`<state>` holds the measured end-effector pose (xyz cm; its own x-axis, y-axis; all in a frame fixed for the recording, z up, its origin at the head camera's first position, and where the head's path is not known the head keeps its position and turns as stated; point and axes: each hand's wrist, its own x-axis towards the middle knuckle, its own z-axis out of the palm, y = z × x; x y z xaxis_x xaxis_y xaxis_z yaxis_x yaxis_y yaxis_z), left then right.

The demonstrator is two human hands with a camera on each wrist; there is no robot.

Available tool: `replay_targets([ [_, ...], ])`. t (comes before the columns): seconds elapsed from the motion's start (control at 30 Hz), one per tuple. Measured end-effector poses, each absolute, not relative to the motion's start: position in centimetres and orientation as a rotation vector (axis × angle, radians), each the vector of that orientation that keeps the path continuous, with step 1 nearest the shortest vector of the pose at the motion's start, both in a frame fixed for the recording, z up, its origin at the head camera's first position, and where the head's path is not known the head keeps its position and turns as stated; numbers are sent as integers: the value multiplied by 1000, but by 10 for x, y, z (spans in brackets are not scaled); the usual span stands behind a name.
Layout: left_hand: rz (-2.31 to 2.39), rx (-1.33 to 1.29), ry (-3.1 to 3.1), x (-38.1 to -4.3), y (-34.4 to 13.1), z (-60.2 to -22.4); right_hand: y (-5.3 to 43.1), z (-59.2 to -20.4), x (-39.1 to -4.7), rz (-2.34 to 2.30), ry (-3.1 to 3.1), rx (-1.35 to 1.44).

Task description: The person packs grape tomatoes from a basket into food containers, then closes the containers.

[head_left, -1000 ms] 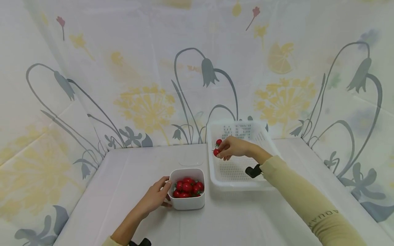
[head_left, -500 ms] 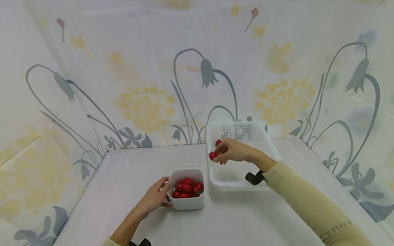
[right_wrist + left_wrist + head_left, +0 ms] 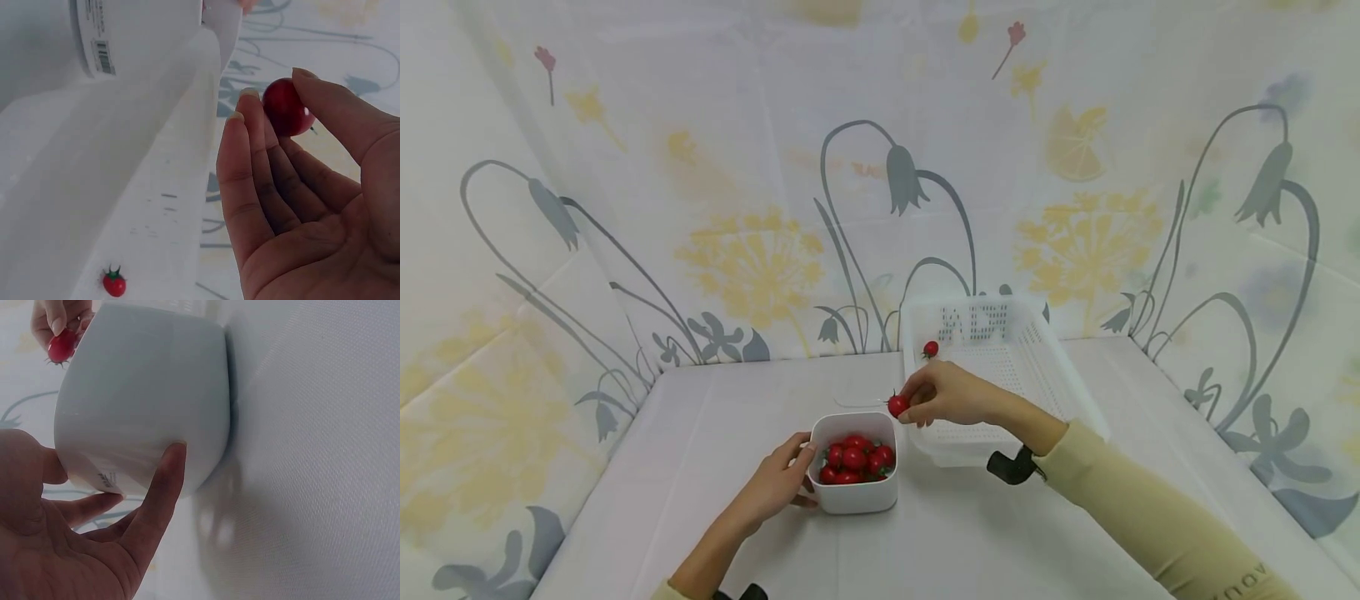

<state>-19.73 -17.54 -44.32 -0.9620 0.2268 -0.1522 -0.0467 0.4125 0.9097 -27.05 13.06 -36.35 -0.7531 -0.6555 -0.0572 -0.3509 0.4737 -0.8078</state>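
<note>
In the head view, my right hand (image 3: 951, 396) pinches a cherry tomato (image 3: 897, 406) between thumb and fingertips, just off the back right corner of a small white square container (image 3: 855, 498). Several red cherry tomatoes (image 3: 854, 458) lie inside that container. My left hand (image 3: 775, 481) rests on its left side; in the left wrist view, spread fingers (image 3: 164, 487) touch the outer wall. The right wrist view shows the pinched cherry tomato (image 3: 287, 107) close up, stem turned away. One more cherry tomato (image 3: 931, 348) lies in the white perforated basket (image 3: 1078, 400), at its back left.
The basket stands right of the container, partly hidden by the right forearm. A white cloth covers the table (image 3: 722, 417). Behind it and at the sides hangs a flower-printed curtain (image 3: 760, 167). A black wrist mount (image 3: 1011, 467) sits at the right cuff.
My right hand has lifted a cherry tomato from the basket and carried it left and nearer, over the basket's left rim toward the container. The left hand and the container have stayed in place.
</note>
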Motion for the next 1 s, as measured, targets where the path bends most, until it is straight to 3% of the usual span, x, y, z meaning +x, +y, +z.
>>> replay_targets([
  [1.0,1564,169,2435,-197,-176,-446,48,-399,-239,-914,2468,-1171],
])
